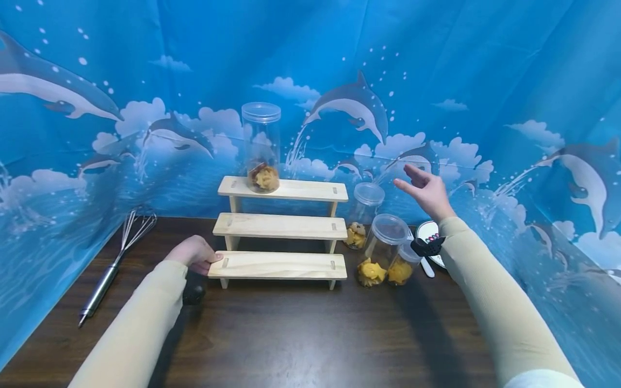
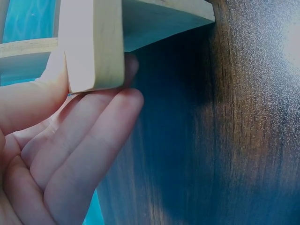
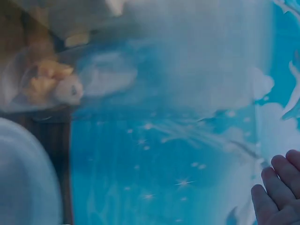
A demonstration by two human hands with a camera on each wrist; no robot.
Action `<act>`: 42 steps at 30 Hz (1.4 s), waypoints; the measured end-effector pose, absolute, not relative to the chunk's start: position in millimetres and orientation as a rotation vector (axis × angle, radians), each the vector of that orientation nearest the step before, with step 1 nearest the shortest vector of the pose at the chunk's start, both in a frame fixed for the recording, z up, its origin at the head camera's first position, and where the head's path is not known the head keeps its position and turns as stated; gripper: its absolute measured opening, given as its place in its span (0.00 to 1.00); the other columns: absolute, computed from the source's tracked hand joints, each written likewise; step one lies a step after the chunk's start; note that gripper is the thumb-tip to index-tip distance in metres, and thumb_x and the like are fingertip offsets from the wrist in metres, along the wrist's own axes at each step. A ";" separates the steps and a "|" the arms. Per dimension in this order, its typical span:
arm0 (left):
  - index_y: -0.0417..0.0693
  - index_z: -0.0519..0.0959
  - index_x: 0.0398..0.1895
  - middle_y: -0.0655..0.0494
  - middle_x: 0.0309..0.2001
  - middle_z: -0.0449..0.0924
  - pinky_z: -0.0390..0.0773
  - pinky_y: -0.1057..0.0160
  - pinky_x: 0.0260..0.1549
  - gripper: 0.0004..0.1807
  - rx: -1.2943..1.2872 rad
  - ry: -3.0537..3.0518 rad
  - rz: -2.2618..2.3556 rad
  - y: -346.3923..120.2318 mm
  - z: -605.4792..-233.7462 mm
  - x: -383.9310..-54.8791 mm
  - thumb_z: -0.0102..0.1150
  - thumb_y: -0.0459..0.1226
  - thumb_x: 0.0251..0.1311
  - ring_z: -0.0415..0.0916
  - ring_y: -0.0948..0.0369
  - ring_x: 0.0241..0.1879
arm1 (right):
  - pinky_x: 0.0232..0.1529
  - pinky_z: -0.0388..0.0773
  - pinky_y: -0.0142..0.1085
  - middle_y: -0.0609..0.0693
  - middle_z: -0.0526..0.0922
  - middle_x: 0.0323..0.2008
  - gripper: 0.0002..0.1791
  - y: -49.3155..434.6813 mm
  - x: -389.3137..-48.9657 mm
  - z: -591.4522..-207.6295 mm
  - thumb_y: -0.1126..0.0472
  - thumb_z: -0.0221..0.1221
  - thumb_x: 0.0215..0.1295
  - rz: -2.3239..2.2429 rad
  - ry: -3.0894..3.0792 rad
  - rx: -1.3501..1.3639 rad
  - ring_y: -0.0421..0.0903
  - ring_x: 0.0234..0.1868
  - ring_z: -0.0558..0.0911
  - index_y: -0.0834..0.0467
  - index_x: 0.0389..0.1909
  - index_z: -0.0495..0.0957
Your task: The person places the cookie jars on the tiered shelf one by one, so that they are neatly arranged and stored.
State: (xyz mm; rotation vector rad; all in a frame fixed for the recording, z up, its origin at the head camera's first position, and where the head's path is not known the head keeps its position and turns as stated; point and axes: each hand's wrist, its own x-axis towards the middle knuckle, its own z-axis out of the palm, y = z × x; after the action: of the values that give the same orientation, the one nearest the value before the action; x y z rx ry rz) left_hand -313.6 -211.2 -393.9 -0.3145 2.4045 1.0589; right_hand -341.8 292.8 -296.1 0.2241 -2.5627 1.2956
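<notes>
My left hand (image 1: 194,252) grips the left end of the lowest step of a three-tier wooden display stand (image 1: 277,265). In the left wrist view, the thumb lies on one face of the board end (image 2: 108,47) and fingers lie against the other. A tall clear lidded jar (image 1: 261,146) with cookies at its bottom stands on the top step, towards the left. My right hand (image 1: 427,193) is raised, holding nothing, above three clear cookie jars right of the stand: a rear one (image 1: 367,207), a front one (image 1: 388,230) and a shorter one (image 1: 407,261). Its fingers (image 3: 280,187) show at the right wrist view's lower right.
A metal whisk (image 1: 112,267) lies on the dark wooden table (image 1: 301,334) at the left. Behind the jars at the right are a white round item (image 1: 428,230) and a white-handled utensil (image 1: 427,268). A blue dolphin-print curtain (image 1: 310,48) surrounds the table's back and sides.
</notes>
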 end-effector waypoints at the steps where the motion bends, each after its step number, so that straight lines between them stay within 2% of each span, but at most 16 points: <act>1: 0.22 0.74 0.44 0.50 0.21 0.77 0.84 0.62 0.28 0.16 -0.321 2.404 1.059 -211.4 -393.4 -312.6 0.56 0.32 0.64 0.77 0.61 0.21 | 0.67 0.62 0.49 0.54 0.62 0.69 0.43 293.5 -343.2 -301.6 0.39 0.59 0.60 1.305 -2.578 0.218 0.55 0.70 0.62 0.56 0.70 0.59; 7: 0.22 0.74 0.43 0.50 0.21 0.76 0.84 0.62 0.28 0.16 -0.332 2.417 1.043 -212.0 -392.1 -310.6 0.57 0.32 0.63 0.77 0.60 0.21 | 0.67 0.63 0.50 0.55 0.61 0.70 0.44 295.4 -351.2 -329.1 0.39 0.60 0.60 1.390 -2.643 0.212 0.56 0.70 0.61 0.56 0.71 0.57; 16: 0.22 0.74 0.45 0.49 0.22 0.78 0.84 0.62 0.28 0.16 -0.335 2.417 1.043 -211.0 -394.8 -317.4 0.57 0.32 0.63 0.78 0.59 0.22 | 0.67 0.62 0.50 0.56 0.59 0.70 0.44 293.0 -360.3 -342.0 0.43 0.62 0.60 1.524 -2.647 0.306 0.55 0.70 0.60 0.56 0.72 0.55; 23: 0.22 0.74 0.46 0.48 0.23 0.78 0.84 0.62 0.28 0.17 -0.340 2.415 1.032 -212.2 -395.7 -318.7 0.57 0.32 0.63 0.78 0.59 0.23 | 0.68 0.61 0.50 0.56 0.59 0.71 0.43 288.7 -361.7 -345.7 0.45 0.62 0.61 1.548 -2.690 0.336 0.56 0.70 0.60 0.56 0.72 0.55; 34: 0.22 0.74 0.46 0.49 0.23 0.79 0.84 0.62 0.28 0.17 -0.324 2.400 1.063 -210.2 -392.5 -313.3 0.57 0.33 0.63 0.78 0.60 0.23 | 0.65 0.65 0.52 0.58 0.62 0.69 0.46 278.7 -361.4 -351.5 0.43 0.63 0.58 1.489 -2.764 0.246 0.56 0.68 0.64 0.54 0.72 0.54; 42: 0.22 0.74 0.45 0.49 0.23 0.79 0.84 0.63 0.28 0.17 -0.318 2.406 1.055 -211.4 -390.0 -312.4 0.58 0.33 0.63 0.77 0.60 0.23 | 0.65 0.63 0.53 0.63 0.60 0.69 0.42 263.9 -345.8 -331.9 0.53 0.62 0.62 1.555 -2.756 0.242 0.58 0.69 0.62 0.60 0.72 0.53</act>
State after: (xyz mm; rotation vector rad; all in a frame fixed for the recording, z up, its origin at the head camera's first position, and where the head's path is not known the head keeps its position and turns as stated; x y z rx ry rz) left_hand -312.4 -211.4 -390.0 -0.3178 2.4065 1.0553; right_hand -345.8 263.9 -331.9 0.2419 -2.7560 1.5545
